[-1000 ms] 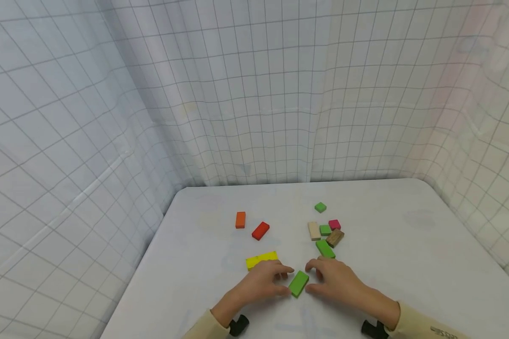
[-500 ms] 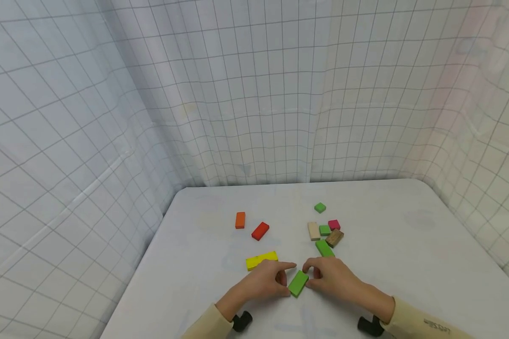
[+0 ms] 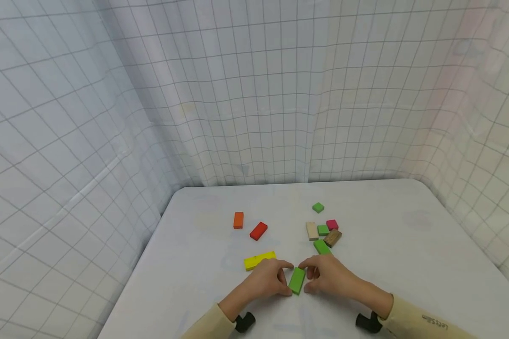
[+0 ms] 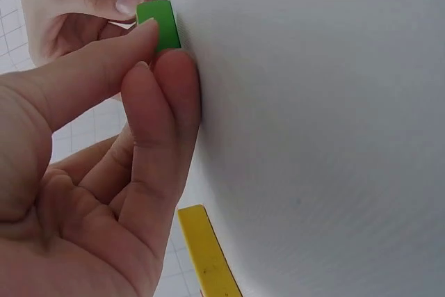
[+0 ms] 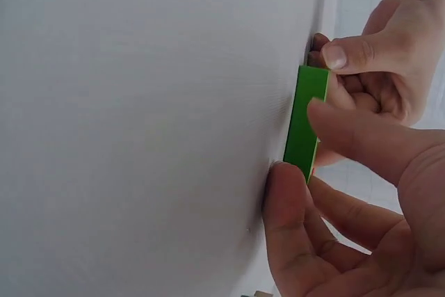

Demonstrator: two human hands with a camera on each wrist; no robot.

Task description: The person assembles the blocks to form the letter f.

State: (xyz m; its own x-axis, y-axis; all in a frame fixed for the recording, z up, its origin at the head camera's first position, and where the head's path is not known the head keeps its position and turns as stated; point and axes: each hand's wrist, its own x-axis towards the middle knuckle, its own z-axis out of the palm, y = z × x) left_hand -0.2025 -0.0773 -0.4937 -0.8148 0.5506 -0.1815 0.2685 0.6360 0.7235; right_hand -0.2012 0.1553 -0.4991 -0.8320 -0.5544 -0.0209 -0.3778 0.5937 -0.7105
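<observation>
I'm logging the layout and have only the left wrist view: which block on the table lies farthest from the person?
Observer: A small green square block, seen in the head view.
Operator: And farthest left in the head view?
Observer: An orange rectangular block.
Operator: What about the green rectangular block between the left hand and the right hand: where is the right index fingertip?
Observer: The right wrist view shows that fingertip at the block's far end.

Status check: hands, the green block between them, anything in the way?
Left hand, right hand flank the green block, grip unclear. Block on white table. Possible snags: yellow block beyond left hand, second green block beyond right.
</observation>
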